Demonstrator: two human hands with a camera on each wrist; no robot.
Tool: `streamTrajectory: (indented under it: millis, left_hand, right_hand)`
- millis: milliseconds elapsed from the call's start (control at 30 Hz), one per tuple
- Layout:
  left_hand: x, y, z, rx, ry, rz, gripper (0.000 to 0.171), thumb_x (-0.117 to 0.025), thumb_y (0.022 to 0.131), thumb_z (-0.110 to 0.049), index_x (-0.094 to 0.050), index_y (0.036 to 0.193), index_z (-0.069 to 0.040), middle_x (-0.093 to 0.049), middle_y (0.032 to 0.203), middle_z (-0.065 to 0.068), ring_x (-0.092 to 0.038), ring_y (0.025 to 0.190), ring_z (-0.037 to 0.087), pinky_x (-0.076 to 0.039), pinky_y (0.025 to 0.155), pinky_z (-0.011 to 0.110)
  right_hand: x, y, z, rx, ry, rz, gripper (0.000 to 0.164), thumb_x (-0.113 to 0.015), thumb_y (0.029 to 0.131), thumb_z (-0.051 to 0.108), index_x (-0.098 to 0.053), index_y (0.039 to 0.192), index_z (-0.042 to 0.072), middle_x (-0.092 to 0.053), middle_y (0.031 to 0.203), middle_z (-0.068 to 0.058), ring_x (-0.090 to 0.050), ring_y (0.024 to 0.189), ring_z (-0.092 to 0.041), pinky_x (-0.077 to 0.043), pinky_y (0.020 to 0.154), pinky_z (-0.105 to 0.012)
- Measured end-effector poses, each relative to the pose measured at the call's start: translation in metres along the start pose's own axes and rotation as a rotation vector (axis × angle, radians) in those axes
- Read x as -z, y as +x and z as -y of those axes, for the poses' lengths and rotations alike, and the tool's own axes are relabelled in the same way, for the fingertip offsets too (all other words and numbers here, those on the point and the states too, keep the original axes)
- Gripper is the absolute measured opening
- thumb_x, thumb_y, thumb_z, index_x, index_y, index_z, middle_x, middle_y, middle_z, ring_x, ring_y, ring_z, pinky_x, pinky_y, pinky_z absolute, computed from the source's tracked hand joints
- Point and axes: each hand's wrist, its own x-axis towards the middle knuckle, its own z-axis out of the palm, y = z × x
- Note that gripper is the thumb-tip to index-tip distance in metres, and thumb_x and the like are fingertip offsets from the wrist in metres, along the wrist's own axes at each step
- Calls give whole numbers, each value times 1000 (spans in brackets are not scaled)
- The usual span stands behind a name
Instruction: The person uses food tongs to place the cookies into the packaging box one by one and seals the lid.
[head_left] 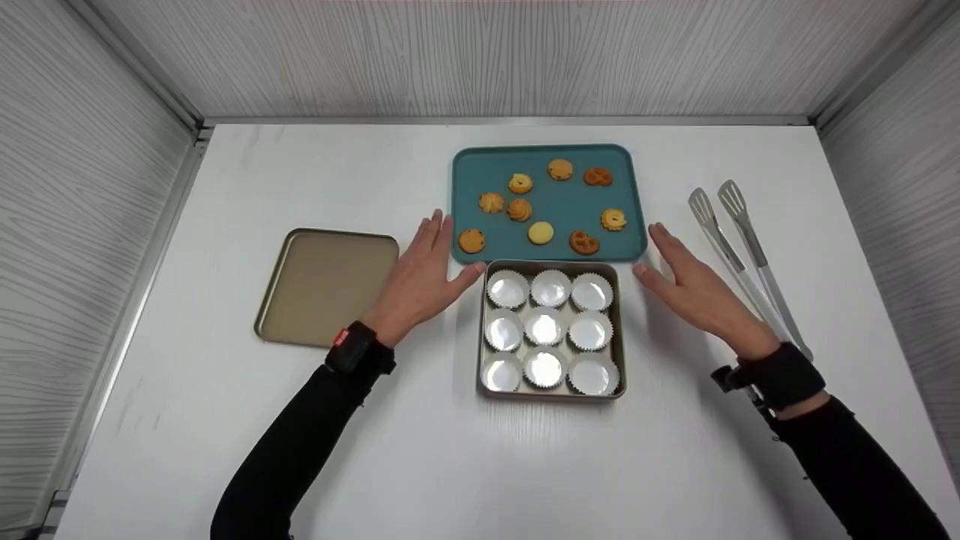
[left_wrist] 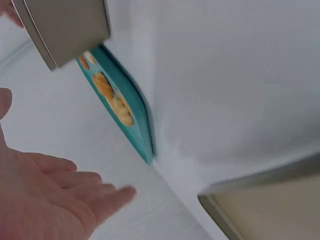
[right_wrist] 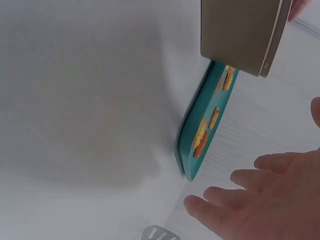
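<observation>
Teal tray [head_left: 568, 204] — between left grip [head_left: 422, 279] and right grip [head_left: 696, 291].

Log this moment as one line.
left hand: holding nothing; right hand: holding nothing; teal tray: holds cookies; square tin: nine empty fluted liners; slotted tongs: unheld

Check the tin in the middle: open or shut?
Open: the head view shows nine white cups inside the tin, with nothing covering them.
</observation>
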Motion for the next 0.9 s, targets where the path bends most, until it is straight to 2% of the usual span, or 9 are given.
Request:
streamTrajectory:
  millis: [100, 133, 267, 400, 533, 633, 700, 800, 900]
  left_hand:
    - [-5, -6, -7, -13, -56, 56, 90, -52, 103, -58, -22, 163, 2, -27, 167, 19, -30, 152, 32, -31, 121, 46]
    - [-7, -8, -9, -15, -75, 74, 88, -53, 103, -56, -25, 162, 2, -38, 162, 21, -41, 147, 32, -37, 117, 45]
    - [-15, -14, -15, -6, -143, 115, 76, -58, 103, -46, -38, 157, 4, -64, 137, 22, -66, 120, 28, -54, 97, 43]
    - [-20, -16, -16, 6, -184, 135, 67, -65, 100, -39, -49, 151, 2, -73, 119, 19, -75, 95, 21, -58, 86, 41]
    - [-24, -17, -16, 9, -249, 157, 62, -71, 96, -33, -56, 148, -2, -76, 106, 15, -74, 77, 19, -58, 75, 37]
    - [-28, -17, -14, 17, -350, 172, 60, -73, 95, -28, -57, 148, -6, -76, 114, 14, -76, 83, 19, -59, 70, 31]
    - [-31, -17, -12, 23, -431, 177, 59, -72, 94, -23, -57, 149, -7, -73, 123, 14, -76, 93, 20, -59, 70, 28]
    - [-36, -16, -11, 18, -492, 154, 57, -69, 95, -20, -56, 149, -7, -68, 135, 13, -74, 106, 22, -59, 77, 27]
    - [-39, -15, -12, 23, -528, 120, 57, -67, 95, -18, -55, 150, -7, -65, 139, 12, -72, 110, 23, -58, 82, 29]
  right_hand:
    - [-5, -8, 4, -28, 3, 7, 84, -50, 106, 52, -13, 167, 8, -17, 170, -18, -19, 155, -41, -21, 122, -60]
    - [-7, -10, 6, -37, 6, 3, 83, -51, 106, 52, -16, 167, 7, -23, 169, -20, -26, 152, -43, -26, 120, -61]
    - [-15, -16, 9, -30, 6, -30, 71, -54, 106, 48, -41, 158, 2, -50, 153, -22, -52, 134, -45, -43, 108, -60]
    - [-23, -17, 12, 10, -28, -59, 56, -57, 106, 43, -65, 137, -3, -69, 131, -20, -67, 116, -39, -52, 96, -54]
    - [-30, -16, 13, 37, -58, -66, 45, -60, 104, 38, -76, 121, 0, -79, 96, -8, -73, 93, -26, -54, 80, -42]
    - [-33, -15, 14, 75, -63, -51, 32, -62, 104, 31, -81, 109, 6, -75, 74, 4, -71, 74, -15, -51, 67, -33]
    - [-34, -16, 14, 108, -76, -45, 26, -63, 104, 26, -83, 98, 10, -70, 67, 9, -66, 65, -9, -48, 61, -29]
    - [-36, -15, 16, 139, -94, -60, 31, -62, 105, 24, -81, 82, 16, -66, 62, 12, -59, 58, -6, -43, 55, -26]
    - [-36, -14, 19, 151, -114, -85, 37, -62, 104, 21, -76, 71, 18, -64, 58, 11, -54, 54, -7, -40, 53, -26]
